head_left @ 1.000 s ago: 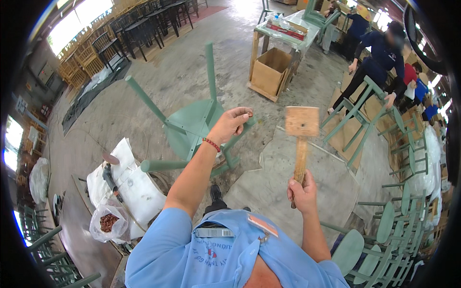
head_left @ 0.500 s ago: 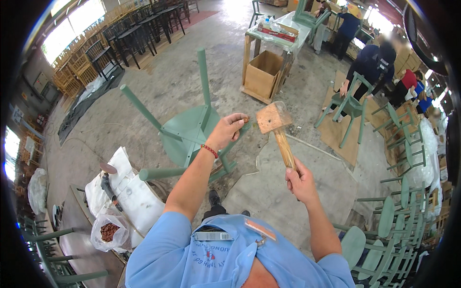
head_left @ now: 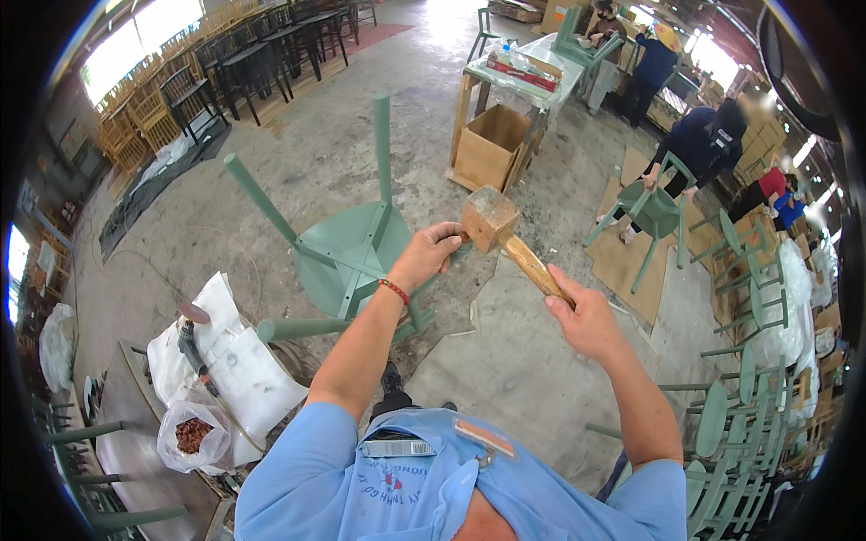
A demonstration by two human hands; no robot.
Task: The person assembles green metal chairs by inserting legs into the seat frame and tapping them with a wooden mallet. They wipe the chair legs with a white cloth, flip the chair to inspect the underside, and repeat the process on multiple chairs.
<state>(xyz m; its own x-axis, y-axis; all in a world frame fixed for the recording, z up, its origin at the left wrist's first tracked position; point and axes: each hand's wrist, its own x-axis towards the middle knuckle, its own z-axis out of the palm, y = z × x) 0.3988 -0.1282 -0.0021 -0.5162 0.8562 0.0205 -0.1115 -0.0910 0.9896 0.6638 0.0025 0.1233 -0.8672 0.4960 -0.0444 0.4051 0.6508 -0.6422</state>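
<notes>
A green wooden chair [head_left: 347, 252] lies upside down in front of me, its legs pointing up and outward. My left hand [head_left: 428, 255] grips one of its legs near the seat; a red bead bracelet is on that wrist. My right hand [head_left: 582, 316] is closed around the handle of a wooden mallet [head_left: 492, 221]. The mallet head is down right beside my left hand, at the chair leg.
An open cardboard box [head_left: 492, 144] stands by a work table [head_left: 519, 77] beyond the chair. White sacks [head_left: 230, 356] and a clear bag of brown bits [head_left: 191, 437] lie at my left. Other people work on green chairs [head_left: 654, 212] at the right; more green chairs [head_left: 722, 451] are stacked nearby.
The mallet has swung down and leftward from a raised upright position to the chair leg by my left hand. My left hand has stayed on the chair.
</notes>
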